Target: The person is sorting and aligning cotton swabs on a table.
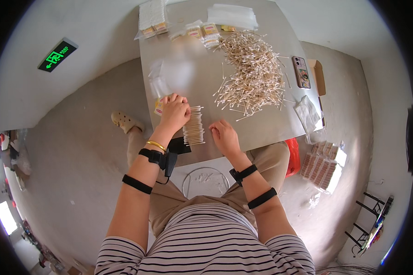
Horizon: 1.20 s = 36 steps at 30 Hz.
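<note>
step: squaring swab row (193, 126) on desk (261, 128) | left hand (173, 112) fingers curled on it | right hand (224, 136) loose, empty | next likely: bagging, needs firm even pinch

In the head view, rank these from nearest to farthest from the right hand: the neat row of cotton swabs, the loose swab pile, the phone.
From the right hand:
1. Neat row of cotton swabs, just to its left, beside the left hand.
2. Loose swab pile, farther up the table, slightly right.
3. Phone, by the table's right edge, beyond the pile.
</note>
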Each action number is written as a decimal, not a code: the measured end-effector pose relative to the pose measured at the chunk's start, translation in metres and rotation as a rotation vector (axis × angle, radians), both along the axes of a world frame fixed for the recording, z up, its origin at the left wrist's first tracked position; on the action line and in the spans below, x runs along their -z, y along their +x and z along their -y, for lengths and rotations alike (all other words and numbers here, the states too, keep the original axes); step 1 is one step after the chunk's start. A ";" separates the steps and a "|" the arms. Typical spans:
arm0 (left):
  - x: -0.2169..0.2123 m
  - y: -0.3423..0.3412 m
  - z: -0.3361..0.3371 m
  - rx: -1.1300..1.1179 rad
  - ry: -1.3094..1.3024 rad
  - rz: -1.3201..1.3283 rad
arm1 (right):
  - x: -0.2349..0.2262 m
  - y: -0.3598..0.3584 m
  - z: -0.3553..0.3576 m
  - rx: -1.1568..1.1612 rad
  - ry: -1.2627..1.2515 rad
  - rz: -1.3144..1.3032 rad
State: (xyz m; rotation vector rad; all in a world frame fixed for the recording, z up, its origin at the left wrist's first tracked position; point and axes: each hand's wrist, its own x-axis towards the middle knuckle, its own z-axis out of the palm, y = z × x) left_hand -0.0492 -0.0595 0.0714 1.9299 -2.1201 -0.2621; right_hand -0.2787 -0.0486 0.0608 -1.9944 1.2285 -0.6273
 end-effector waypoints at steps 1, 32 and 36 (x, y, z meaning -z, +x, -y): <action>0.000 0.000 0.000 0.006 -0.026 -0.012 | -0.001 -0.001 -0.001 0.003 -0.003 0.004; -0.247 -0.100 -0.175 0.067 0.169 -1.636 | -0.251 -0.037 -0.092 -0.460 0.650 1.209; -0.257 -0.105 -0.185 0.106 0.147 -1.619 | -0.268 -0.043 -0.105 -0.446 0.629 1.239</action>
